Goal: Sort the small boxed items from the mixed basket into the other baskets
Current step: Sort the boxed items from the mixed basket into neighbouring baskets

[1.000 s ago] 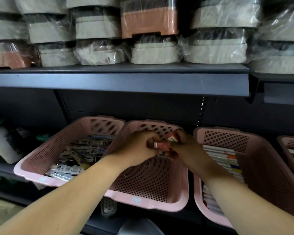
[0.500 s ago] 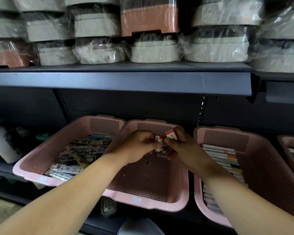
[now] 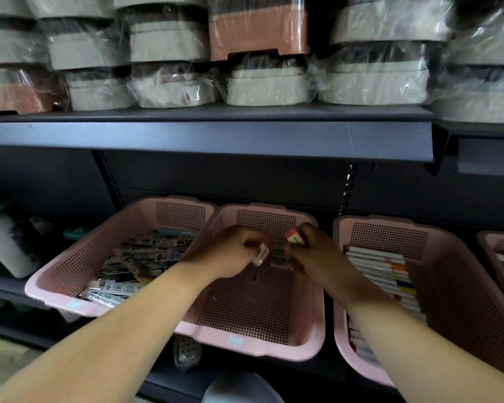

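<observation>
Both hands meet over the middle pink basket (image 3: 245,341). My left hand (image 3: 230,251) grips a small red and white box (image 3: 262,253) that tilts downward. My right hand (image 3: 312,251) pinches another small red and white box (image 3: 295,237) at its top; a few dark small items (image 3: 278,255) show between the two hands, and I cannot tell which hand holds them. The left pink basket (image 3: 58,274) holds a mixed heap of long boxed items (image 3: 146,263). In the right pink basket (image 3: 460,286), white boxes (image 3: 381,266) lie stacked in a row.
A dark shelf edge (image 3: 210,138) runs just above the baskets, with plastic-wrapped grey and pink stools (image 3: 259,30) on top. Another pink basket (image 3: 501,257) shows at the far right. A white bottle (image 3: 3,245) lies at the left on the lower shelf.
The hands have drawn slightly apart. The red and white box in the left hand has tipped downward, and dark small items now show between the hands.
</observation>
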The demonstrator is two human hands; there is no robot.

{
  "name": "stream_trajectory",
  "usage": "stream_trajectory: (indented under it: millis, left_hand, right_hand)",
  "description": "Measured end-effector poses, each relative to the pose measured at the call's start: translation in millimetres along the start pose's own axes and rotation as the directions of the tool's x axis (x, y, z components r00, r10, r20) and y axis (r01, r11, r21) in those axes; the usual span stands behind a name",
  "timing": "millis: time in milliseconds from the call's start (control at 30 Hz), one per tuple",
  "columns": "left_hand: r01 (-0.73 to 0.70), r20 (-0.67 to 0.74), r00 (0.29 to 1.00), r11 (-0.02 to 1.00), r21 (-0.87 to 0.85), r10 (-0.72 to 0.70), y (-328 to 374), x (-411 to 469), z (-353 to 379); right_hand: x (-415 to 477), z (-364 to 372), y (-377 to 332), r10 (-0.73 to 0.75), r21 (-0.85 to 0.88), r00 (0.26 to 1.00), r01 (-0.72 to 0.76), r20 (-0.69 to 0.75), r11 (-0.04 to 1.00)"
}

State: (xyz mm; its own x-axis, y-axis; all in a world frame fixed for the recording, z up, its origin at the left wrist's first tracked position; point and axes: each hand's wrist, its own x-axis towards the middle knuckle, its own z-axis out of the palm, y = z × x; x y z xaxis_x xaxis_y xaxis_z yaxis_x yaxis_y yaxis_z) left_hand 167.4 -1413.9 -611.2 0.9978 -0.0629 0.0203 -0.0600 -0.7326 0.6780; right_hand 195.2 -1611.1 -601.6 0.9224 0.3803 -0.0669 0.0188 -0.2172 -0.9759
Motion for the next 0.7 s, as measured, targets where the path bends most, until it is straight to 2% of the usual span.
stream_trajectory:
  millis: [67,167,333,500,600,700]
  left_hand:
    - [0.021,0.196,0.977,0.959,0.283,-0.079,-8,-4,-5]
    - [0.042,0.310,0.924,0.864,0.501,-0.224,-21,-11,-4]
    - [0.001,0.195,0.969,0.786,0.619,-0.155,-41,-12,-1]
    - [-0.092,0.172,0.985,0.761,0.642,-0.026,-41,-17,0]
    - [-0.078,0.096,0.995,0.736,0.673,0.018,-46,-16,-3]
    - [-0.040,0.042,0.999,0.765,0.643,0.018,-49,-12,-2]
  right_hand:
    - [1,-5,2,-0.005,-0.045,1.000,0.004,-0.018,0.999]
    - [1,-8,5,-0.044,-0.190,0.998,0.035,-0.041,0.981]
    - [1,-8,7,-0.038,-0.187,0.999,0.035,-0.014,0.982]
    - [2,-10,9,-0.006,-0.149,1.000,0.004,-0.015,0.989]
    - [2,-11,9,0.011,-0.123,1.000,-0.013,-0.013,0.992]
    - [1,-12,10,0.009,-0.118,1.000,-0.011,-0.017,0.993]
